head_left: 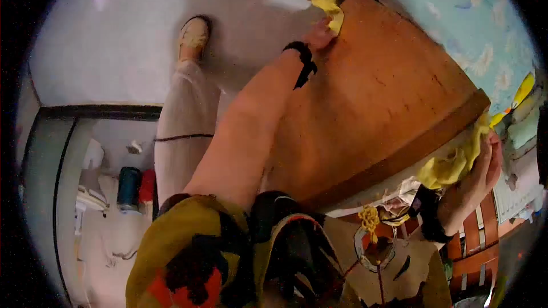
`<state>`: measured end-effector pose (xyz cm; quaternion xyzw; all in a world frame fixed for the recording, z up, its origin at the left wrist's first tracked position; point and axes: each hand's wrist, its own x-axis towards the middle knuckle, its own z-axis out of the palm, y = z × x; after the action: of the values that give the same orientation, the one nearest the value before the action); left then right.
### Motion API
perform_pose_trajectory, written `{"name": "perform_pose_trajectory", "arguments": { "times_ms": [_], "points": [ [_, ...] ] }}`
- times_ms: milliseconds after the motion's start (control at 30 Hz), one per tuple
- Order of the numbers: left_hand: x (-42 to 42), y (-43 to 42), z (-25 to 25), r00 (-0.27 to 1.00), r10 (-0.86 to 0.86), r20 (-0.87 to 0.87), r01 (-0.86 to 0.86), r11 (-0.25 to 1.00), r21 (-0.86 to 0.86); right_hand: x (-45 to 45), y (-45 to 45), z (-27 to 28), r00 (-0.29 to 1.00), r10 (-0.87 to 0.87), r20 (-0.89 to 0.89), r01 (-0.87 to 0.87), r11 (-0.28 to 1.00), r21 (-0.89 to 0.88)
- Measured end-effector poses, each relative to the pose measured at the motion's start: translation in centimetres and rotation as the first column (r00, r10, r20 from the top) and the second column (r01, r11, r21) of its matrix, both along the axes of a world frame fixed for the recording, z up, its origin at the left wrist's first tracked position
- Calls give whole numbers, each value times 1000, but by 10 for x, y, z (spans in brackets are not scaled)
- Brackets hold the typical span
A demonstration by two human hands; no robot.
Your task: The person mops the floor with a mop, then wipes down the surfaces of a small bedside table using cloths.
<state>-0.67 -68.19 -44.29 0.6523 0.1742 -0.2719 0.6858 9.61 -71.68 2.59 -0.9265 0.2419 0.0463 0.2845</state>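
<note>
- Gripping a yellow rag [326, 1], the left hand [321, 34] is at the edge of a wooden board [374, 97]; the rag's length trails past its fingers.
- Across the board, the right hand [483, 172] holds a second rag [448, 169], spilling leftward.
- Left of the left grip, pale floor [125, 40]; right, flowered sheet [474, 23].

The 2 hands are far apart. The left hand [321, 35] is way out in front, small, with its fingers curled in tight. Behind it, the left wrist [295, 61] looks nearly straight, and the long, bare left forearm [245, 125] runs back in a slant. The right hand [492, 158] is closer to the body, off to the right of the left hand. Its fingers are bent and pressed close together. The right wrist [455, 204] sits just behind it. 1 leg [185, 102] stretches forward, left of the left hand.
</note>
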Motion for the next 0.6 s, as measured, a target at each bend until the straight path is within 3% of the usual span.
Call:
{"name": "perform_pose_trajectory", "arguments": {
  "times_ms": [33,67,133,200,267,333,400,533,600],
  "points": [
    [-6,29,66,989,88,-121,-93,995,-36,0,-6,2,998,59,-24,-57,996,67],
    [-23,34,80,990,83,-116,-85,996,-15,4,-13,3,998,52,-20,-50,995,88],
    [-59,39,88,991,-137,-15,137,969,205,10,-21,4,990,99,-104,-78,978,191],
    [-115,56,126,950,-312,-17,298,889,347,7,-20,0,993,104,-63,-91,980,175],
    [-161,67,170,861,-362,-357,463,848,258,10,-34,0,975,185,-123,-147,951,271],
    [-255,39,128,784,-422,-455,526,841,126,11,-31,-4,984,171,-51,-150,948,282],
    [-266,60,167,610,-659,-441,781,593,195,13,-40,-4,986,137,-92,-106,952,287],
    [-358,22,129,748,-554,-365,659,683,314,10,-35,-2,984,167,-58,-144,947,285],
    [-338,22,145,723,-483,-494,628,757,179,11,-41,-5,988,137,-73,-109,945,308]
  ]
}}
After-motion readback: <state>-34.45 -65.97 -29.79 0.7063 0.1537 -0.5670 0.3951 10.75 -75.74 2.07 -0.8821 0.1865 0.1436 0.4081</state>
